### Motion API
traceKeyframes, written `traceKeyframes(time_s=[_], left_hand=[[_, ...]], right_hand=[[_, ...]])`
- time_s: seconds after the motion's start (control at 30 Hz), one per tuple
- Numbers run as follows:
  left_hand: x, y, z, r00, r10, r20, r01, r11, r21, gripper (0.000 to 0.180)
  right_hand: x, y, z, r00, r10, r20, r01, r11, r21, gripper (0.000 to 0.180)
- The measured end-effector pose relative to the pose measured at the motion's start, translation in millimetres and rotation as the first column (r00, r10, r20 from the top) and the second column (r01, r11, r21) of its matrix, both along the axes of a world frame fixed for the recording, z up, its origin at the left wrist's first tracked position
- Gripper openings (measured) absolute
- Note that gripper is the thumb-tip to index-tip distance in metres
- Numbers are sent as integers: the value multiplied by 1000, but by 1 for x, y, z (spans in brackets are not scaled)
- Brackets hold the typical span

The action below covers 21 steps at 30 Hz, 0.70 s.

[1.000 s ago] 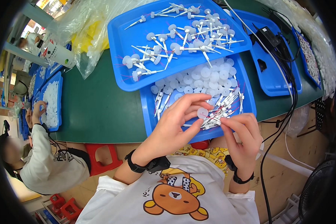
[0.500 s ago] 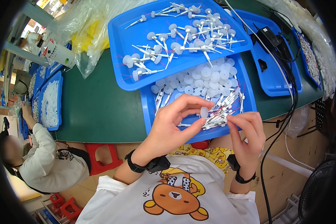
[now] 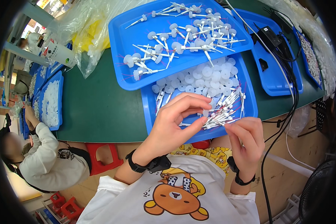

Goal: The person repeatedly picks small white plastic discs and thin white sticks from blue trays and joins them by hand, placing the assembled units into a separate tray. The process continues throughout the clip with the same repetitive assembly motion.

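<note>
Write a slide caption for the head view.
Left hand holds a white disc, right hand a small part, over a blue tray.

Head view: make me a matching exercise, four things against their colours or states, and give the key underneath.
Things
1. Plastic stool by the table
2. Left hand
3. Power adapter
4. Tabletop

Colours or states
A. Mostly black
B. Dark green
C. Red
D. Holding a pale disc between thumb and fingers

Right pairs: 1-C, 2-D, 3-A, 4-B
</note>
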<state>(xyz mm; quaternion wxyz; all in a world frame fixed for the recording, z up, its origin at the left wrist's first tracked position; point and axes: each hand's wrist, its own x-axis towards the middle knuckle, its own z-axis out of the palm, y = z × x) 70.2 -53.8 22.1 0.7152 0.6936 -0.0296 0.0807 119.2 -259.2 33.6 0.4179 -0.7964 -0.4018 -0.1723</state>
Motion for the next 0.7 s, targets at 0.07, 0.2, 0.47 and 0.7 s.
traceKeyframes(time_s=[0.07, 0.2, 0.47, 0.7], left_hand=[[0, -1, 1, 1000, 18, -6, -18, 1000, -14, 28], [-1, -2, 0, 1000, 25, 4, -25, 1000, -12, 29], [-2, 0, 5, 997, -41, 64, 34, 993, 109, 25], [-1, 2, 3, 988, -48, 145, 23, 985, 172, 27]], right_hand=[[0, -1, 0, 1000, 12, 6, -12, 1000, -3, 34], [1, -2, 0, 1000, 9, 4, -9, 1000, -2, 35], [6, -7, 4, 1000, -23, 1, 23, 999, 26, 33], [6, -7, 5, 998, -59, -29, 61, 996, 73, 32]])
